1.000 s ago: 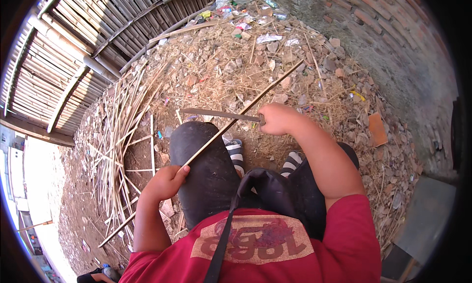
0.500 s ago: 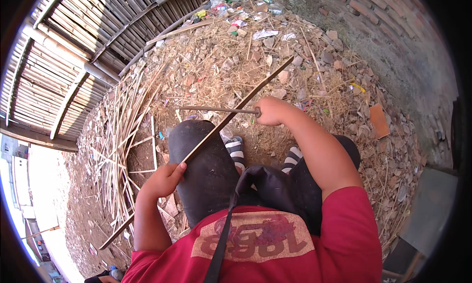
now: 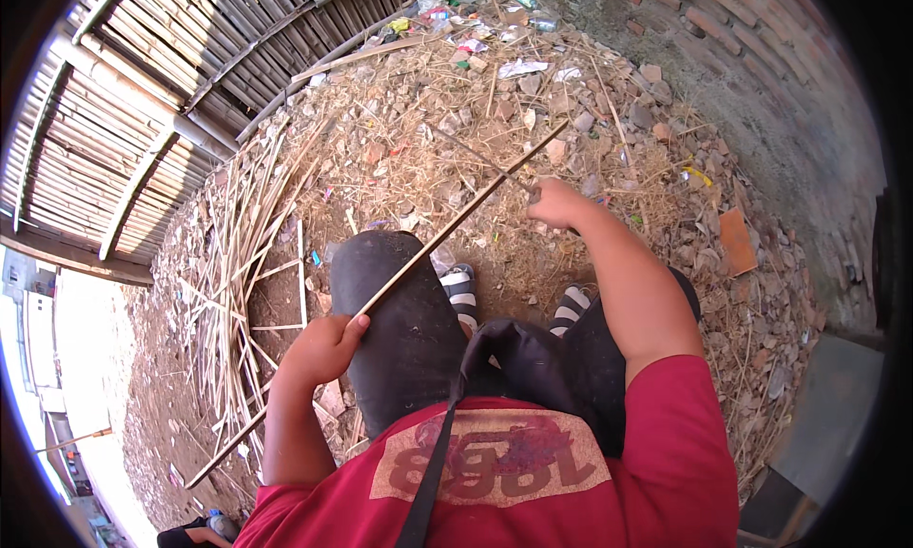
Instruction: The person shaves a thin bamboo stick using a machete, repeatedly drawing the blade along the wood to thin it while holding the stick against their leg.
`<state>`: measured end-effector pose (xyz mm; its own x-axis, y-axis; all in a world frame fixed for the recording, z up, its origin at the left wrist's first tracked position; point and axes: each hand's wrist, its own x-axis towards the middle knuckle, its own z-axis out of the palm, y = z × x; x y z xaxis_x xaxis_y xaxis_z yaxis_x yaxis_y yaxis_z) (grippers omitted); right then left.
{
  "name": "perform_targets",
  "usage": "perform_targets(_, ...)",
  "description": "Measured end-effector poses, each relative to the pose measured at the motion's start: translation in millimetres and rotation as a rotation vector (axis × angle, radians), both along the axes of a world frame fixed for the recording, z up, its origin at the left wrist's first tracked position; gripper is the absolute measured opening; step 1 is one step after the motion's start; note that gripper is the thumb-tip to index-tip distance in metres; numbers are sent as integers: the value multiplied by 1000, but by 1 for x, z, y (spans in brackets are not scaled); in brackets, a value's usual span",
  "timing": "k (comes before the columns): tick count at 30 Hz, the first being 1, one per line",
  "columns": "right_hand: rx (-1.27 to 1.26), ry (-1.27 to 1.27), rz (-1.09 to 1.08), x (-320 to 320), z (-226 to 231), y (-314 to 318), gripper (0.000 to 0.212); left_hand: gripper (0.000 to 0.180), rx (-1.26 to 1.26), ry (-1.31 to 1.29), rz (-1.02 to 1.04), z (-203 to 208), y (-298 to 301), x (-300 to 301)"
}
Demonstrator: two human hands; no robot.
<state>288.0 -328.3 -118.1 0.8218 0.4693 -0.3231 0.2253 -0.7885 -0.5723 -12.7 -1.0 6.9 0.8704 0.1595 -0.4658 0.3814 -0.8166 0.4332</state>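
Observation:
My left hand (image 3: 321, 350) is closed round a long, narrow bamboo strip (image 3: 447, 232), thumb on top. The strip slants over my left knee, its far end up to the right and its near end beyond my left forearm. My right hand (image 3: 559, 205) grips a thin, dark long-bladed knife (image 3: 485, 160), seen almost edge-on. The blade crosses the strip near its far end and points away to the upper left. Whether blade and strip touch, I cannot tell.
Many pale split bamboo strips (image 3: 233, 291) lie in a heap at my left. Rubble and dry straw (image 3: 418, 182) cover the ground, with litter at the back. A slatted bamboo wall (image 3: 105, 158) stands left, a brick wall (image 3: 761, 101) right. An orange tile piece (image 3: 735, 242) lies near it.
My right hand has moved slightly right and forward. The knife has swung from nearly level to pointing up and left, crossing the strip nearer its far end. My left hand still holds the strip.

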Motion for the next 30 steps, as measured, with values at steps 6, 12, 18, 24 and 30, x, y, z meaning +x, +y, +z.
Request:
perform_targets(6, 35, -129, 168, -30, 28, 31, 47, 60, -124, 16, 64, -8, 6, -5)
perform_targets(12, -105, 38, 264, -19, 31, 25, 46, 59, -104, 26, 83, 0, 0, 0)
perform_targets(18, -140, -83, 227, -39, 65, 36, 34, 56, -49, -51, 47, -8, 0, -7)
perform_targets(24, -169, -91, 271, -27, 62, 28, 32, 56, -22, -46, 53, -13, 0, -6)
perform_targets(30, -138, -179, 158, -27, 63, 22, 34, 54, 88, -98, 25, -12, -6, -9)
